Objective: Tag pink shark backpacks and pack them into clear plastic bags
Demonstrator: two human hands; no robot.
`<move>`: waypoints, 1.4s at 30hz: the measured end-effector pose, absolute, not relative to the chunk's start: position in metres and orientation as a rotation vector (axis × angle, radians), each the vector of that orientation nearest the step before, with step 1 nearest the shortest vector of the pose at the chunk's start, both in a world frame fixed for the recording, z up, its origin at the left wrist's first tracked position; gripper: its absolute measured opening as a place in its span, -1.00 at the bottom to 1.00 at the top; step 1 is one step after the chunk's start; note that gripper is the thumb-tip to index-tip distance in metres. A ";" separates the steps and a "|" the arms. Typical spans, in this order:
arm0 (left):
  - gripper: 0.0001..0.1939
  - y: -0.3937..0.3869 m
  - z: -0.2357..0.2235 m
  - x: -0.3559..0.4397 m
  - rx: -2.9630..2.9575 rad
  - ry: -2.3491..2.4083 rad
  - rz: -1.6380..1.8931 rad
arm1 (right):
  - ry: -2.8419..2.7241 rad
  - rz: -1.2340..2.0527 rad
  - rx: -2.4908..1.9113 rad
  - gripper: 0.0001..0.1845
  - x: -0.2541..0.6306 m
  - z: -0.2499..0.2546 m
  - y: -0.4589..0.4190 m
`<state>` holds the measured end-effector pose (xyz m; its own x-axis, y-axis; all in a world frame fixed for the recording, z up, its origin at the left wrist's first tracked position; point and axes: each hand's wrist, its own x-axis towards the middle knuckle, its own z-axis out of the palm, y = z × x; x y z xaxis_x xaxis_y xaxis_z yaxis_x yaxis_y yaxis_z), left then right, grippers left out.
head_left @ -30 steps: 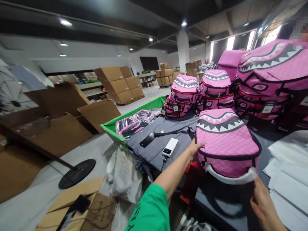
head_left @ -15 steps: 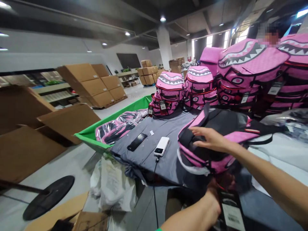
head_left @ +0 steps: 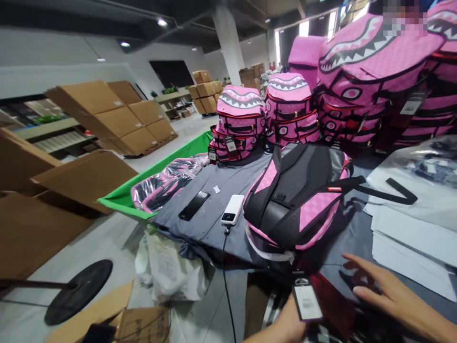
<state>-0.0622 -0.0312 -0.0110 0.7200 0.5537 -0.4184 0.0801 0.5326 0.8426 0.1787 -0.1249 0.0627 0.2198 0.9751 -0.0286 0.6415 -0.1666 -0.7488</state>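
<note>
A pink and black backpack (head_left: pixel 285 200) lies on the grey cloth-covered table, its padded back and shoulder straps facing up. From its near end a hang tag (head_left: pixel 307 300) with a white label hangs by dark red material (head_left: pixel 330 300). My left hand (head_left: pixel 291 319) is low at the near edge, mostly behind the tag; its fingers are hidden. To the right of the backpack, my right hand (head_left: pixel 383 288) hovers near the table edge, its fingers apart and holding nothing. A white band (head_left: pixel 266 252) runs along the backpack's near lower side.
A white power bank (head_left: pixel 233 209) with a cable and a black phone (head_left: pixel 193 206) lie left of the backpack. Pink backpacks (head_left: pixel 238 112) are stacked behind. White sheets (head_left: pixel 407 252) lie right. A green-edged bin (head_left: pixel 117 200) holds bagged goods; cartons (head_left: pixel 107 112) stand beyond.
My right hand has left the top of the backpack and moved down to the right. The backpack now lies flatter. My left hand has moved lower, and the view has shifted.
</note>
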 end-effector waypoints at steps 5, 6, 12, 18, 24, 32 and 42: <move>-0.75 0.012 -0.002 -0.158 2.140 0.990 0.445 | -1.442 0.658 -1.874 -0.42 0.150 0.021 -0.124; -0.72 0.023 0.010 -0.164 2.366 0.997 0.678 | -1.461 0.588 -1.847 -0.43 0.144 0.015 -0.116; -0.23 0.098 0.075 -0.109 3.159 0.508 1.010 | -1.522 0.464 -1.652 -0.52 0.114 0.006 -0.073; -0.20 0.110 0.066 -0.022 2.997 0.434 1.060 | -1.071 0.157 -1.916 -0.50 0.188 0.029 -0.123; -0.28 0.093 0.059 0.008 2.827 0.676 1.022 | -0.903 -0.027 -2.278 -0.24 0.260 0.019 -0.164; -0.30 0.107 0.069 -0.021 2.781 0.612 0.840 | -1.092 0.082 -2.288 -0.31 0.270 0.012 -0.158; -0.48 0.034 0.079 -0.007 2.317 0.063 1.056 | -1.274 -0.533 -2.403 -0.29 0.286 0.070 -0.146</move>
